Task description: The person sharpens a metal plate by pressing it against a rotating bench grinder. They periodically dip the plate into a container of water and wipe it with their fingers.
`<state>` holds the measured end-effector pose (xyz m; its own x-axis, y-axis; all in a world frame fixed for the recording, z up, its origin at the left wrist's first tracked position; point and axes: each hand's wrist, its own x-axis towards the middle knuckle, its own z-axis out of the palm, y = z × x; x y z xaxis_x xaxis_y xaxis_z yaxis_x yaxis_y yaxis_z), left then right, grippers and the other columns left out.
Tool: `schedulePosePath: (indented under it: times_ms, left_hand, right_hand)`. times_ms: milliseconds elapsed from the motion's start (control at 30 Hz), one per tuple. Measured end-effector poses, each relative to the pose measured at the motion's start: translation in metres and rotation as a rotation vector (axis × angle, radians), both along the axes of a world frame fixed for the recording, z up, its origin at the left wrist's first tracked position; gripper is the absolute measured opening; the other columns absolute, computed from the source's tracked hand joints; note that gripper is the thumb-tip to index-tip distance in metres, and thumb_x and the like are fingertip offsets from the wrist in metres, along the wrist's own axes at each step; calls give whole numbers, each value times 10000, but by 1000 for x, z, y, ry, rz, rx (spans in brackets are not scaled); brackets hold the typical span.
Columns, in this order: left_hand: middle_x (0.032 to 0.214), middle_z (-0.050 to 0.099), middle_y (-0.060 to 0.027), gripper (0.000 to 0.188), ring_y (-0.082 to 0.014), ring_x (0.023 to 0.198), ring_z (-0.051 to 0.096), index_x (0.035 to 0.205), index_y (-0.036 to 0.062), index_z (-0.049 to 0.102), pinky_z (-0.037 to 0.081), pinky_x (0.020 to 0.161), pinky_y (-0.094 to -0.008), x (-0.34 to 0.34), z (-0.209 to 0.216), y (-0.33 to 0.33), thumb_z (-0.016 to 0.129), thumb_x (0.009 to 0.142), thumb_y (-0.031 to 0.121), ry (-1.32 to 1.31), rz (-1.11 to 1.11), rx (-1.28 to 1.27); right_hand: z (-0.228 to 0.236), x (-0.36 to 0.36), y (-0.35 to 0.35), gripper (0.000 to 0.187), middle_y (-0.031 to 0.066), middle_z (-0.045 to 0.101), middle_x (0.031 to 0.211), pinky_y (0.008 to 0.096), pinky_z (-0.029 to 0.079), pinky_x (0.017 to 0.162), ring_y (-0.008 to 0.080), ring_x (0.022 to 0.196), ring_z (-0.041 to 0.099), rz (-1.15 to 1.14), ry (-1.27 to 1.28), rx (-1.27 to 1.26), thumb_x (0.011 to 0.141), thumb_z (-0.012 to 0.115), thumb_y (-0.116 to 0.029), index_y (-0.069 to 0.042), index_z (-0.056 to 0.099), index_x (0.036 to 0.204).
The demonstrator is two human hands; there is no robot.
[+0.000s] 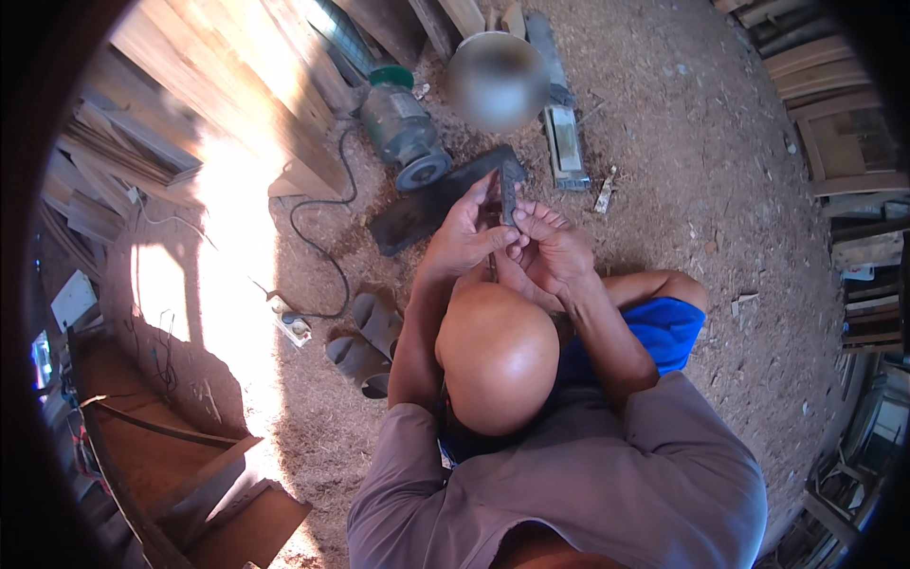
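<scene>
Both my hands meet just beyond my raised knee. Between their fingertips stands a dark, narrow flat piece (510,194), which looks like metal; its exact kind I cannot make out. My left hand (466,235) is closed along its left side, the thumb pointing toward its lower end. On the right, my right hand (555,248) pinches the lower end with thumb and fingers. Behind the hands a long dark board (417,211) lies slanted on the ground. A green grinder (403,128) with a round wheel stands at its far side.
A round pail (498,85) stands at the back, beside a pale rectangular block (566,142) on a narrow board. A cord runs from the grinder to a white power strip (290,321). Brown footwear (360,351) lies left of my leg. Timber (237,95) and wooden frames (844,142) line the sides.
</scene>
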<state>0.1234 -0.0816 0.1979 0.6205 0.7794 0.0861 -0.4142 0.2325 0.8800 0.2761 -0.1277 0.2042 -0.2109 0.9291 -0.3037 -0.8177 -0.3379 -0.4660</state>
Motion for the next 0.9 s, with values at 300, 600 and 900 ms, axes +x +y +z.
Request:
schedulePosePath:
  times_ms: [300,600,900]
  left_hand:
    - [926,560,-37,457,-68,688,529,1255,-24,443,465,579,-210,13,1,-5,654,861,78,38,175,-166]
    - [677,496,20,364,-19,549,445,1098,-46,485,364,427,-174,15,20,-6,673,879,176,234,229,-251]
    - [651,490,24,384,-19,538,442,1081,-51,496,357,417,-173,14,18,-6,686,874,210,267,274,-251]
  right_hand:
    - [-5,-9,3,101,-25,639,809,228,480,562,67,606,570,22,248,-175,908,619,-162,-107,618,992]
    - [-18,-14,7,112,-33,643,791,241,501,588,92,631,609,19,250,-172,916,617,-231,-128,618,960]
    - [-13,-18,9,129,-27,631,744,241,493,581,89,621,593,23,234,-184,926,603,-241,-113,615,936]
